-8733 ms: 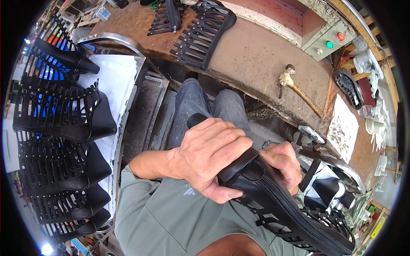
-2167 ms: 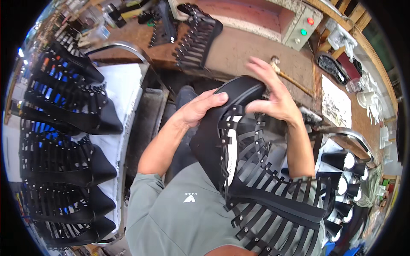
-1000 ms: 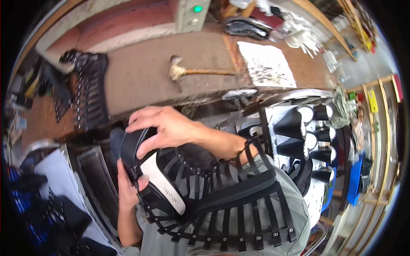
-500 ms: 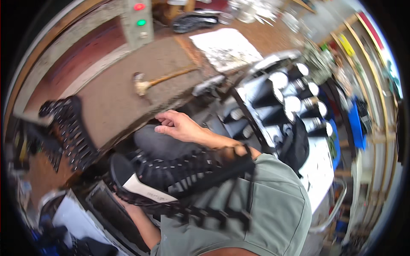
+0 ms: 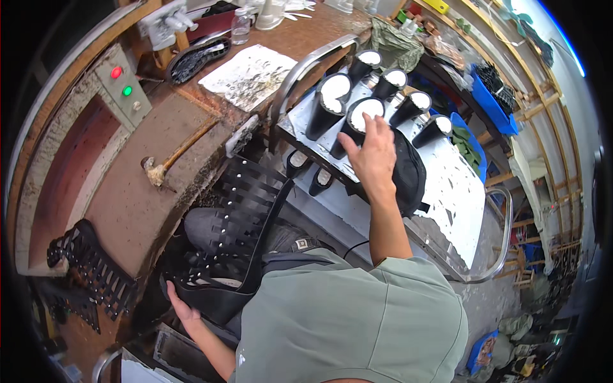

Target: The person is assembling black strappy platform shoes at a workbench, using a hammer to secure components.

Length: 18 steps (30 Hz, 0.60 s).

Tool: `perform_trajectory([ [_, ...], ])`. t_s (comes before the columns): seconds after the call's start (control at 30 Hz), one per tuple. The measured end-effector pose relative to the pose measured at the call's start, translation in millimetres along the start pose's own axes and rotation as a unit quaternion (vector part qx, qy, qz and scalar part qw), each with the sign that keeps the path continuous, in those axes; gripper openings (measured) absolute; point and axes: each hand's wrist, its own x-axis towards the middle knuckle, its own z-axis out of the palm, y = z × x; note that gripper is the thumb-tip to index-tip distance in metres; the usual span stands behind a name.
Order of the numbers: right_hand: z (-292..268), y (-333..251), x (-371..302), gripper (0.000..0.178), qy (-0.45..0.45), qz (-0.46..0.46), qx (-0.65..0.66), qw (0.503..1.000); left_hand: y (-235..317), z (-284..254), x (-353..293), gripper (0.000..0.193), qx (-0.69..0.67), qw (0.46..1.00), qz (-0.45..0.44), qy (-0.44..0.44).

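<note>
- The left hand [image 5: 182, 311] grips the black strappy boot [image 5: 239, 236] on the lap.
- The right hand [image 5: 373, 150], fingers spread, reaches over the heels [image 5: 357, 118] on the cart [image 5: 447, 191].
- Best to take one heel only, without knocking its neighbours.

Strappy boot upper [image 5: 239, 223]: black leather, dull sheen. Workbench [image 5: 137, 191]: rough, worn, brown. Hammer [image 5: 172, 156]: wooden handle. Cart [image 5: 447, 185]: white scuffed top, shiny metal rail. Shirt [image 5: 357, 319]: matt green cloth.
</note>
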Motion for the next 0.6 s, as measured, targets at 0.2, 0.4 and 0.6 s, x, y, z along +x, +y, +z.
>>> perform_trajectory([
  [0.2, 19.1, 1.7, -2.7, 0.056, -0.017, 0.012, 0.037, 0.999, 26.8, 20.7, -19.6, 0.066, 0.299, 0.949, -0.077, 0.068],
  [0.4, 13.9, 4.3, 18.4, 0.058, -0.054, 0.044, 0.033, 0.997, 64.5, 62.9, -43.2, 0.061, 0.855, 0.479, 0.116, 0.162],
  [0.6, 27.9, 20.4, 15.3, 0.046, -0.016, 0.030, 0.048, 0.998, 10.1, 345.5, -26.0, 0.048, 0.598, 0.705, 0.279, -0.259],
])
